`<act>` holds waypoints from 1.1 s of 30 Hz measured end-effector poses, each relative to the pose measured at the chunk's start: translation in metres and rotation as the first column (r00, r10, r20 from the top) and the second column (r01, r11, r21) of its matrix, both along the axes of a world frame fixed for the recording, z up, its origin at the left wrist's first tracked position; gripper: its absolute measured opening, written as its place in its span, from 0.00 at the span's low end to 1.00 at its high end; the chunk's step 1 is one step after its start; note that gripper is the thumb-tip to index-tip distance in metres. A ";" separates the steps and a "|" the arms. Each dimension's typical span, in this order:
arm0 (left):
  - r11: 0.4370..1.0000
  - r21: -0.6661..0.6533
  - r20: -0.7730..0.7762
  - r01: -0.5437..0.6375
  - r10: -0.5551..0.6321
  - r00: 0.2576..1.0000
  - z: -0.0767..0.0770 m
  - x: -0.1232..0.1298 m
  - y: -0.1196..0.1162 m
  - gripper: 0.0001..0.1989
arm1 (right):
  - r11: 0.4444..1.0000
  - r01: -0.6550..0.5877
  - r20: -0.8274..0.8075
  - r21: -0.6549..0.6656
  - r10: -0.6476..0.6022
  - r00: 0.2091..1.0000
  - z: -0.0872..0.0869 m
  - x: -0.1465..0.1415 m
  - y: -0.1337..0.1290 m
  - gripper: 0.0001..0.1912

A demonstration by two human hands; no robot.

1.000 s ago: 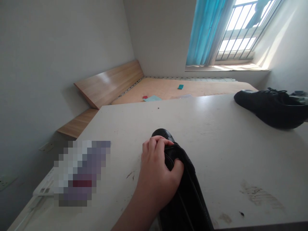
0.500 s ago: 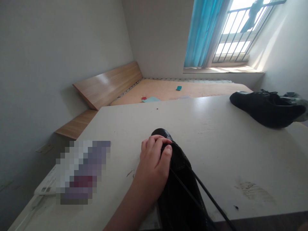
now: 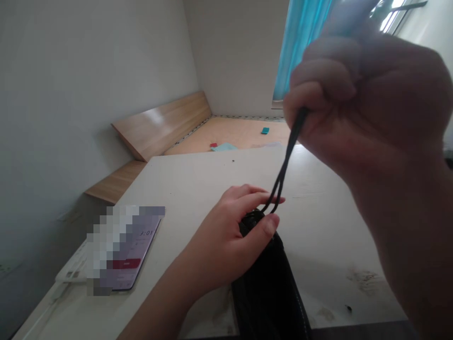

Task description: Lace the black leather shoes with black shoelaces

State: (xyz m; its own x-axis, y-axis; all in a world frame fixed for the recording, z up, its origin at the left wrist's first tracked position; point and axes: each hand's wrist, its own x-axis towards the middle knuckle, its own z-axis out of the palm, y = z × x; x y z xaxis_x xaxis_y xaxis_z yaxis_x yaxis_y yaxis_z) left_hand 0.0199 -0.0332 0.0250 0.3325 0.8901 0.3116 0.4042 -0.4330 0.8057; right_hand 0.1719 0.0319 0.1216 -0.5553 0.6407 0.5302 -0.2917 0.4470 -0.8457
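Note:
A black lace-up shoe (image 3: 269, 293) lies at the front edge of the white table, its toe pointing away from me. My left hand (image 3: 226, 241) grips it over the upper, thumb on the right side and fingers across the front, close to where the laces come out. Raised high at the upper right, my right hand (image 3: 368, 99) is closed in a fist around the black shoelaces (image 3: 289, 146). They run taut from the fist down to the shoe. The fist's upper part is blurred, and most of the shoe's toe is hidden by my left hand.
A phone (image 3: 129, 264), partly pixelated, lies on the left of the white table (image 3: 198, 174) beside a white device with a cable. Beyond stands a bed (image 3: 240, 130) with a wooden headboard (image 3: 163, 120). A blue curtain (image 3: 300, 42) hangs behind my right hand.
My right hand has come into view, pulling the laces upward. The laces ran down toward me before. My left hand has shifted slightly right, its thumb now lower and further from the fingers.

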 end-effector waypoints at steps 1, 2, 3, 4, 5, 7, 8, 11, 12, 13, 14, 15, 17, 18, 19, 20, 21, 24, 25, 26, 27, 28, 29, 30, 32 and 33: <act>0.999 -0.001 0.059 -0.042 0.042 0.997 -0.002 0.001 0.001 0.12 | 0.999 0.009 -0.097 -0.052 -0.014 0.995 0.011 -0.008 -0.002 0.22; 0.994 0.010 0.133 -0.108 0.105 0.986 -0.005 0.002 0.001 0.13 | 0.996 0.031 -0.153 -0.078 -0.043 0.987 0.018 -0.015 -0.004 0.19; 0.982 0.036 0.210 -0.185 0.173 0.962 -0.007 0.002 0.000 0.12 | 0.995 0.050 -0.208 -0.088 -0.067 0.976 0.021 -0.021 -0.004 0.16; 0.965 0.070 0.271 -0.254 0.227 0.935 -0.008 0.002 0.000 0.11 | 0.996 0.056 -0.244 -0.076 -0.073 0.967 0.023 -0.025 -0.002 0.13; 0.949 0.105 0.294 -0.296 0.255 0.921 -0.008 0.001 -0.001 0.08 | 0.997 0.064 -0.266 -0.041 -0.072 0.961 0.022 -0.028 0.001 0.14; 0.943 0.153 0.214 -0.295 0.260 0.942 -0.006 -0.001 -0.001 0.07 | 0.996 0.029 -0.268 0.083 -0.006 0.963 0.016 -0.028 0.010 0.18; 0.951 0.153 0.137 -0.268 0.248 0.959 -0.004 -0.002 0.000 0.09 | 0.988 -0.006 -0.230 0.157 0.042 0.972 0.013 -0.027 0.015 0.18; 0.981 0.072 -0.030 -0.178 0.180 0.983 0.001 -0.003 0.005 0.15 | 0.982 -0.020 -0.104 0.189 0.040 0.994 0.006 -0.022 0.027 0.22; 0.987 0.042 -0.042 -0.153 0.155 0.987 0.002 -0.003 0.008 0.17 | 0.995 0.025 -0.112 0.096 -0.014 0.994 0.005 -0.021 0.029 0.26; 0.992 0.004 -0.038 -0.123 0.123 0.992 0.003 -0.003 0.010 0.17 | 0.996 0.081 -0.170 -0.045 -0.088 0.982 0.004 -0.020 0.031 0.30; 0.996 -0.044 -0.020 -0.084 0.083 0.996 0.004 -0.003 0.012 0.16 | 0.975 0.107 -0.246 -0.195 -0.154 0.957 0.004 -0.019 0.031 0.36; 0.994 -0.104 0.012 -0.038 0.039 0.999 0.005 -0.002 0.014 0.14 | 0.939 0.102 -0.329 -0.328 -0.215 0.919 0.004 -0.019 0.031 0.37; 0.976 -0.215 0.134 0.046 -0.017 0.991 0.006 -0.003 0.016 0.11 | 0.889 0.025 -0.444 -0.458 -0.253 0.859 0.004 -0.019 0.031 0.32; 0.965 -0.251 0.216 0.071 -0.016 0.976 0.005 -0.004 0.017 0.12 | 0.878 0.000 -0.465 -0.478 -0.254 0.848 0.003 -0.018 0.032 0.30; 0.960 -0.270 0.299 0.076 0.009 0.954 0.004 -0.005 0.017 0.14 | 0.873 0.002 -0.454 -0.488 -0.255 0.854 0.002 -0.017 0.034 0.29; 0.959 -0.277 0.376 0.068 0.043 0.926 0.003 -0.006 0.018 0.15 | 0.867 0.033 -0.416 -0.497 -0.272 0.868 0.001 -0.016 0.036 0.28; 0.958 -0.280 0.450 0.059 0.077 0.890 0.002 -0.008 0.018 0.15 | 0.858 0.081 -0.361 -0.507 -0.296 0.885 0.000 -0.014 0.039 0.27; 0.939 -0.325 0.655 0.111 0.139 0.743 0.002 -0.014 0.018 0.18 | 0.828 0.232 -0.200 -0.510 -0.377 0.904 -0.002 -0.003 0.051 0.23; 0.927 -0.343 0.718 0.150 0.156 0.679 0.004 -0.017 0.018 0.19 | 0.821 0.273 -0.167 -0.502 -0.401 0.900 -0.002 0.001 0.056 0.21; 0.916 -0.354 0.773 0.187 0.175 0.610 0.006 -0.020 0.016 0.20 | 0.817 0.311 -0.148 -0.485 -0.427 0.892 -0.002 0.004 0.060 0.20; 0.909 -0.359 0.815 0.211 0.196 0.545 0.008 -0.024 0.015 0.21 | 0.813 0.351 -0.131 -0.464 -0.455 0.881 -0.003 0.008 0.063 0.19; 0.907 -0.359 0.844 0.221 0.214 0.492 0.011 -0.029 0.013 0.21 | 0.807 0.391 -0.117 -0.442 -0.484 0.867 -0.004 0.011 0.066 0.19; 0.910 -0.354 0.864 0.213 0.232 0.447 0.014 -0.034 0.010 0.22 | 0.804 0.426 -0.108 -0.416 -0.508 0.854 -0.007 0.013 0.068 0.20; 0.918 -0.347 0.876 0.192 0.245 0.415 0.016 -0.040 0.008 0.22 | 0.807 0.444 -0.103 -0.390 -0.517 0.850 -0.013 0.015 0.070 0.20; 0.931 -0.343 0.880 0.124 0.272 0.390 0.018 -0.052 0.002 0.21 | 0.838 0.454 -0.042 -0.301 -0.487 0.872 -0.031 0.019 0.069 0.17; 0.934 -0.346 0.873 0.087 0.287 0.395 0.018 -0.059 -0.001 0.21 | 0.860 0.454 0.031 -0.234 -0.460 0.887 -0.044 0.021 0.068 0.14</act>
